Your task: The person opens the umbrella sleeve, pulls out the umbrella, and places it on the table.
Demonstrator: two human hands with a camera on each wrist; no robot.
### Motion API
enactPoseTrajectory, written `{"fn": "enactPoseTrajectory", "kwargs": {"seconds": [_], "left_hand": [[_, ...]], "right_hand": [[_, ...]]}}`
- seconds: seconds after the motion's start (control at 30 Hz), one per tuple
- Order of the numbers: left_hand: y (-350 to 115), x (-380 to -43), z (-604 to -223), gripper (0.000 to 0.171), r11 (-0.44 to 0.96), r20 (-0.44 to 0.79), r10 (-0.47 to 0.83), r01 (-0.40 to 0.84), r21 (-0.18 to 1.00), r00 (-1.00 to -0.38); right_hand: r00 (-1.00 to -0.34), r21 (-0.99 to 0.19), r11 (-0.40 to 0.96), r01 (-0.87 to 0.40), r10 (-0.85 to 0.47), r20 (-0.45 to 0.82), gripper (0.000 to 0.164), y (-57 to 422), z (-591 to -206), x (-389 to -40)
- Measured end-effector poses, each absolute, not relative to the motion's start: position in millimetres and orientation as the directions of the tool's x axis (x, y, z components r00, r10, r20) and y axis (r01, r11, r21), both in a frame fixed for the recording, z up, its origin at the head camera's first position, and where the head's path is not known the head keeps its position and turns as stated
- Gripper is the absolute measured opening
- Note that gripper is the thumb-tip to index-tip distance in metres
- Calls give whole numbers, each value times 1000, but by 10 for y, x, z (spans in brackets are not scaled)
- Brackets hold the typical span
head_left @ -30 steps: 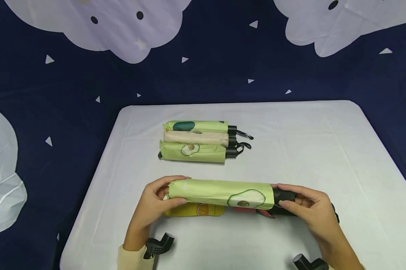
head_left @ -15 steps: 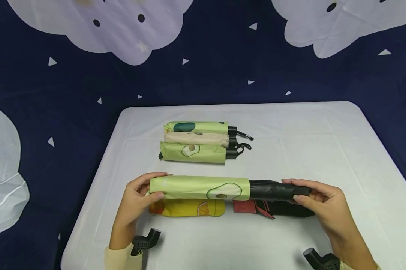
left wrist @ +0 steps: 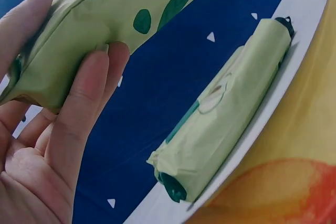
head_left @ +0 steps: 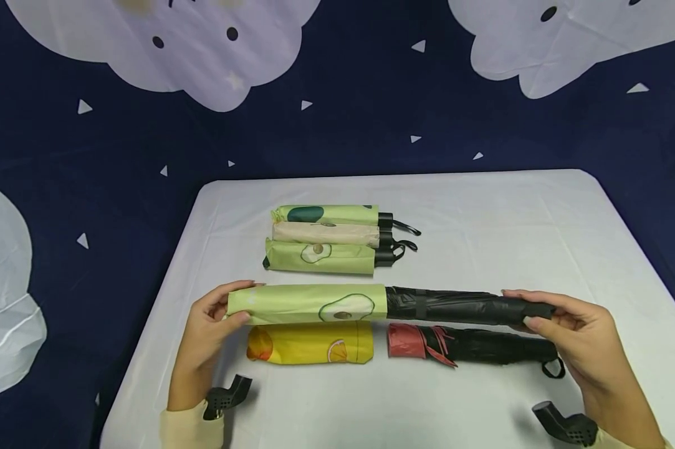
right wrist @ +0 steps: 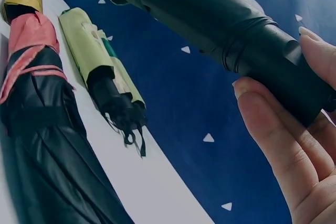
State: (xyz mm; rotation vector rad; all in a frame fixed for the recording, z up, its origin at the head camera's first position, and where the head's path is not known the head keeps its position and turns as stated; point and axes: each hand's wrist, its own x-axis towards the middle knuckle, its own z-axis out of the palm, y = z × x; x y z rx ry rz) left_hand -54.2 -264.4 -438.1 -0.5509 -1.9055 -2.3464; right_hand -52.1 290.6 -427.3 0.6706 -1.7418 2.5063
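Note:
A folded black umbrella (head_left: 455,305) lies partly inside a light green avocado-print sleeve (head_left: 287,304), held level above the table. My left hand (head_left: 199,333) pinches the sleeve's left end, thumb in front and fingers behind. At the other end my right hand (head_left: 589,340) grips the umbrella's black handle (right wrist: 294,72), as the right wrist view also shows. Below them lie a yellow sleeve with orange prints (head_left: 309,346) on the left and a folded black umbrella with red trim (head_left: 483,346) on the right. The part of the umbrella within the green sleeve is hidden.
Farther back on the white table (head_left: 511,237), three sleeved umbrellas sit side by side: a green one (head_left: 292,213), a beige one (head_left: 326,232) and a nearer green one (head_left: 343,259). Their black handles point right. A dark blue patterned cloth (head_left: 359,143) surrounds the table.
My hands have moved apart, the left to the left and the right to the right. A long stretch of the black umbrella has come out of the green sleeve.

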Motion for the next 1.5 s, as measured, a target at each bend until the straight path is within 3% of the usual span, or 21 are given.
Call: {"fn": "enactPoseTrajectory", "kwargs": {"seconds": [0.37, 0.8, 1.03, 1.27, 1.5], "left_hand": [[-2803, -562, -4543, 45, -204, 266, 117, 239, 949, -957], [-2900, -650, -4866, 41, -126, 143, 73, 133, 983, -987], [-2864, -692, -4947, 41, -57, 88, 135, 81, 995, -987], [-2819, -693, -4972, 43, 16, 13, 218, 17, 1000, -976], [-2769, -698, -4953, 44, 43, -15, 261, -4, 999, -965]], "right_hand": [[-898, -860, -449, -241, -233, 374, 42, 3099, -4412, -552], [-950, -906, -405, -124, -215, 226, 42, 3371, -4735, -574], [-976, -971, -231, -57, -193, 103, 39, 3464, -4885, -587], [-976, -981, -192, 1, -213, 41, 40, 3483, -4978, -637], [-972, -997, 69, 24, -230, -39, 38, 3459, -5026, -640]]}}
